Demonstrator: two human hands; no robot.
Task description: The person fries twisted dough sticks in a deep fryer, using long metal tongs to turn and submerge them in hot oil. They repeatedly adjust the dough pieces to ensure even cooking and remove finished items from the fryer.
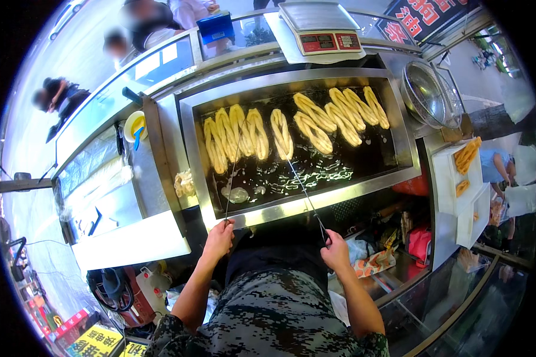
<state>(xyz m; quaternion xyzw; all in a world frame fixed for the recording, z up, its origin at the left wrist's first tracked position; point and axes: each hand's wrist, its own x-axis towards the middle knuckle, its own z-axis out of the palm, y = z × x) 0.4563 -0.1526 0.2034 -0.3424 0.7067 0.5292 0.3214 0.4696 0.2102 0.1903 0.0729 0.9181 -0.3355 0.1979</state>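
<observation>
Several pale golden youtiao, long strips of twisted fried dough, float in dark oil inside a rectangular steel fryer (362, 191) straight ahead of me. My left hand (219, 241) grips a thin metal rod (230, 189), which crosses the oil to the left cluster of youtiao (236, 129). With my right hand (336, 252) I hold the dark handle of a second thin metal rod (301, 185). Its far end meets the lower end of a single youtiao (280, 134) in the middle. More youtiao (335, 118) lie in a looser group on the right.
A digital scale (320, 40) stands behind the fryer. Wire strainers (429, 93) hang to its right, above white trays (446, 178) with browned youtiao. At left are a white work board (129, 241) and a bowl (136, 126) of yellow contents. People are beyond the glass.
</observation>
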